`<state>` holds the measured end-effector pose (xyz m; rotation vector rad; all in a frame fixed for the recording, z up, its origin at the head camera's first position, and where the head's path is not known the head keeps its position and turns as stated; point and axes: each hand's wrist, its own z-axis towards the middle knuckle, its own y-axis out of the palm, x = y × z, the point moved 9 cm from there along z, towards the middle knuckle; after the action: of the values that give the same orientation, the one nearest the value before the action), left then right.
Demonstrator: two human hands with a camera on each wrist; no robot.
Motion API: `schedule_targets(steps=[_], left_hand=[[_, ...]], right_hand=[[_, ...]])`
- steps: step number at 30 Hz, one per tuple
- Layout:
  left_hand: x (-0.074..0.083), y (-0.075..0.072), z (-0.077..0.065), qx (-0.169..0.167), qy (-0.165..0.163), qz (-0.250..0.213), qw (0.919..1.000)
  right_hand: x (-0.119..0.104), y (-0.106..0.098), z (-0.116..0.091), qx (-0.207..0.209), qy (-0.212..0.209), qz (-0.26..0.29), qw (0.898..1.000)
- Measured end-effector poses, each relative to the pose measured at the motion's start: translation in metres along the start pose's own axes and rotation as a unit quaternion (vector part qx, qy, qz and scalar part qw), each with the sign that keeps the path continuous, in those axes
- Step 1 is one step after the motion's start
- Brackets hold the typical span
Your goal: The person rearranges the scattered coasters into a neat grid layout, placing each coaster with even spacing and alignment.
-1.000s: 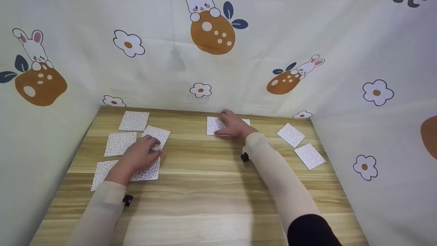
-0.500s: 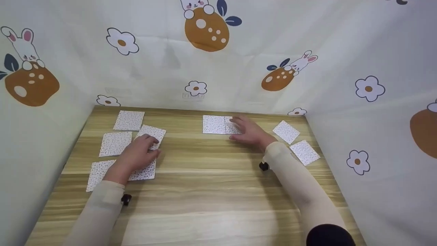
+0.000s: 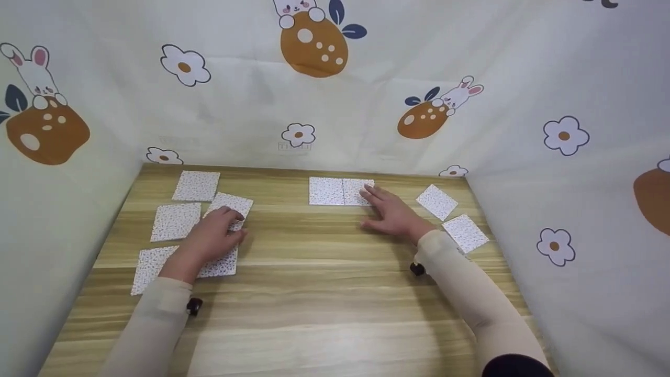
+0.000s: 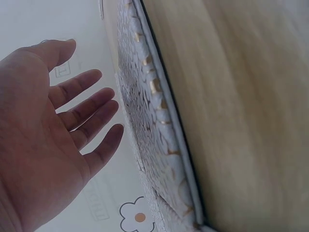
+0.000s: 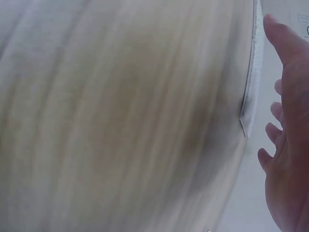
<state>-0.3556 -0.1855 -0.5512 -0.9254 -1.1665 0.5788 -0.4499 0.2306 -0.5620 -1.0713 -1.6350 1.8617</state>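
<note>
Lying edge to edge, two squares [image 3: 340, 191] partly covered by wide fingers of right hand [image 3: 393, 213]; loose squares [image 3: 177, 222] left around wide fingers of left hand [image 3: 209, 242]; nothing held.

The person's left forearm [image 3: 146, 330], pale-sleeved, reaches forward, and the left hand [image 3: 209, 240] hangs palm down with its fingers [image 4: 89, 104] loosely bent and slightly parted, the thumb [image 4: 59, 52] set away from them. The right forearm [image 3: 466, 288], also pale-sleeved, slants forward and inward to the right hand [image 3: 397, 213], whose fingers extend nearly straight while its thumb stands well apart, on the near side.
</note>
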Motion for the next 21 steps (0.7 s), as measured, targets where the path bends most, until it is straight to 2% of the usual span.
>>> schedule_targets(steps=[8,14,21], left_hand=[[0.001,-0.003,0.000,-0.001,-0.003,-0.001,1.0000],[0.000,-0.005,-0.001,-0.008,-0.021,-0.006,0.9997],[-0.001,-0.006,-0.002,-0.010,-0.017,-0.006,0.9998]], right_hand=[[0.000,0.013,0.007,-0.025,-0.001,-0.022,0.999],[-0.008,0.012,0.012,-0.020,-0.035,-0.023,0.999],[-0.012,0.017,0.015,-0.036,-0.051,-0.028,0.998]])
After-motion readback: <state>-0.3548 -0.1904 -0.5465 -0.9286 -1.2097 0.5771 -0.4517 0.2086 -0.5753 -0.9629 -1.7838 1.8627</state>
